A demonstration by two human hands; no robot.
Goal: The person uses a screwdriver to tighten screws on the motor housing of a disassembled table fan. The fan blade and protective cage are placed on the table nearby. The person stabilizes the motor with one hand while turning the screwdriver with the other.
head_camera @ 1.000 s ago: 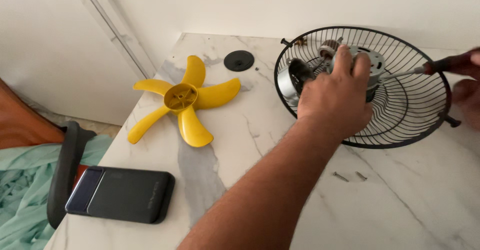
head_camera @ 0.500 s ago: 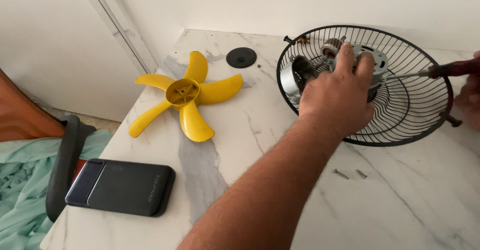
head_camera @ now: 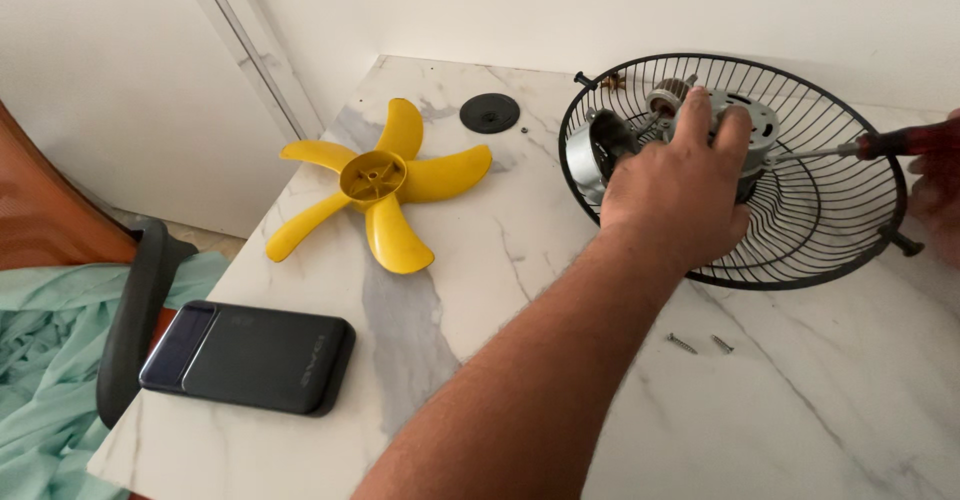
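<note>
A black wire fan guard (head_camera: 840, 250) lies on the marble table (head_camera: 480, 260) at the right. Inside it sits a grey metal fan motor (head_camera: 590, 150). My left hand (head_camera: 680, 190) covers the motor and grips its body. My right hand (head_camera: 935, 195), half out of view at the right edge, holds a red-handled screwdriver (head_camera: 890, 143) whose shaft points left at the motor. A yellow five-bladed fan propeller (head_camera: 375, 185) lies flat to the left.
A round black cap (head_camera: 489, 113) lies near the wall. Two loose screws (head_camera: 700, 343) rest in front of the guard. A dark flat power bank (head_camera: 250, 357) sits at the table's near left corner. A chair armrest (head_camera: 135, 320) and green cloth (head_camera: 40, 360) are at the left.
The view has shifted slightly. My left hand stays on the motor and the screwdriver stays against it; nothing else on the table has moved.
</note>
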